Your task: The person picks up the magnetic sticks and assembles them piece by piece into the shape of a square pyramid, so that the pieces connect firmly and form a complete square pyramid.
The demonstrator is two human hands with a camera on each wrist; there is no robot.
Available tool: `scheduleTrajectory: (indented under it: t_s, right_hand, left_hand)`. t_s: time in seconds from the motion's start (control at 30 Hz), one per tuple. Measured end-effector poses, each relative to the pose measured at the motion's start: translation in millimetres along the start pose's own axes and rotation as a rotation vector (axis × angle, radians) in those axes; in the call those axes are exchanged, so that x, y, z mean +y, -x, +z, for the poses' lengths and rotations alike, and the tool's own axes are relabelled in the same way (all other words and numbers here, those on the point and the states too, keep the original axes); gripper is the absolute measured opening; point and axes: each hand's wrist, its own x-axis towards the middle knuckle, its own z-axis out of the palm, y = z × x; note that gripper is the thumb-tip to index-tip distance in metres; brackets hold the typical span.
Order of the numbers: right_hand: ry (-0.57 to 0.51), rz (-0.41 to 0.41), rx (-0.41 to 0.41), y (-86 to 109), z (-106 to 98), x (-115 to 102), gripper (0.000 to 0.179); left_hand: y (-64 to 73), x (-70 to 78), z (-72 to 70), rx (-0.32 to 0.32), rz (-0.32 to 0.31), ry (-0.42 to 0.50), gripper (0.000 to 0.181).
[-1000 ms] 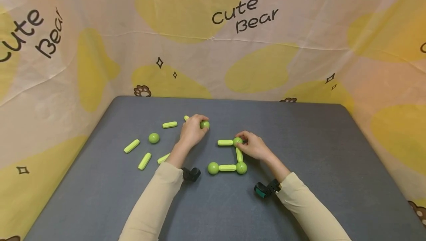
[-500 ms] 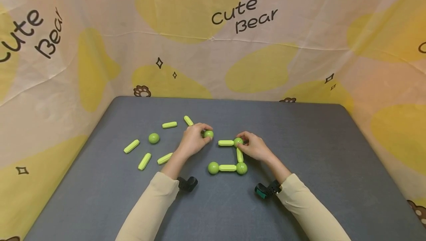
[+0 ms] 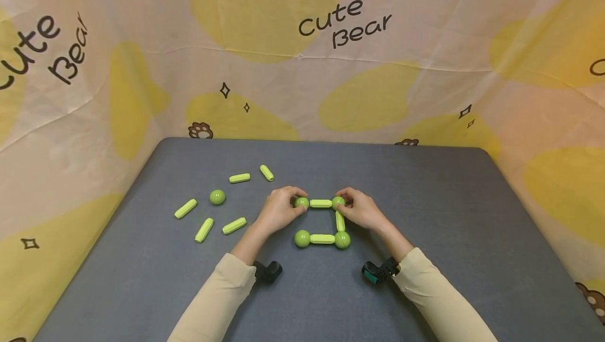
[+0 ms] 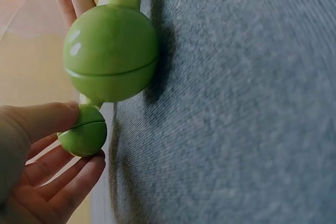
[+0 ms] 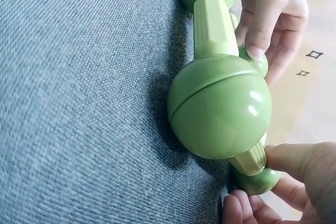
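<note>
My left hand [image 3: 279, 210] pinches a green ball [image 4: 84, 132] between thumb and fingers, right at the left end of a ribbed light-green rod [image 3: 321, 204]. At that rod's other end, my right hand [image 3: 364, 209] grips the far right corner ball [image 3: 337, 203]. From there a second rod [image 3: 340, 221] runs toward me to the near right ball [image 5: 220, 107]. A third rod [image 3: 323, 239] joins that one to the near left ball [image 4: 111, 53]. Together the pieces outline a square whose left side has no rod.
Left of the hands, several loose rods lie scattered on the grey table [image 3: 425, 200], among them one rod [image 3: 234, 225] near my left wrist. One loose ball [image 3: 217, 197] sits among them. A printed cloth [image 3: 368, 95] stands behind the table.
My left hand has brought its ball toward me and rightward, up to the free end of the far rod. The right hand has stayed on its corner ball.
</note>
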Motion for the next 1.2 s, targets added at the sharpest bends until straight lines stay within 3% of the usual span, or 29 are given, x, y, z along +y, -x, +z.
scheduleTrajectory:
  t_s: [0.87,1.2]
  right_hand:
    - [0.017,-0.026,0.011,-0.7,0,3,0.030]
    - [0.019,-0.022,0.012,0.5,1,3,0.030]
  left_hand:
    - [-3.0,-1.5,4.8,-0.014,0.007,0.004,0.025]
    - [8.3,-2.4,-11.3,0.004,-0.022,0.073,0.033]
